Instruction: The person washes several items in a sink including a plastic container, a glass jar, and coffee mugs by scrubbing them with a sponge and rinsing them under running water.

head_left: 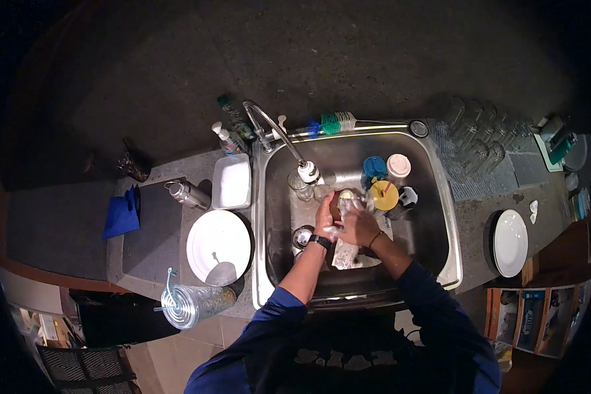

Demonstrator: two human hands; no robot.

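Over the sink my left hand (324, 220) grips the side of a dark brown, rounded vessel (337, 206); a cup or bowl, I cannot tell which. My right hand (361, 226), covered in white suds, is curled against the vessel's near right side. A small pale yellowish patch shows by its fingertips, and whatever it holds is hidden by foam. Below the hands lies a pale printed item (349, 257) with foam on it. Right of them stand a yellow-lidded cup (384, 195), a blue cup (374, 167), a white-lidded cup (398, 165) and a dark cup (408, 196).
The faucet (306, 172) arches over drinking glasses (300, 186) in the steel sink (259, 230). On the left counter are a white tub (232, 182), a white plate (210, 240), a metal bottle (189, 195) and a clear tumbler (197, 305). Upturned glasses (482, 154) and a plate (511, 243) stand right.
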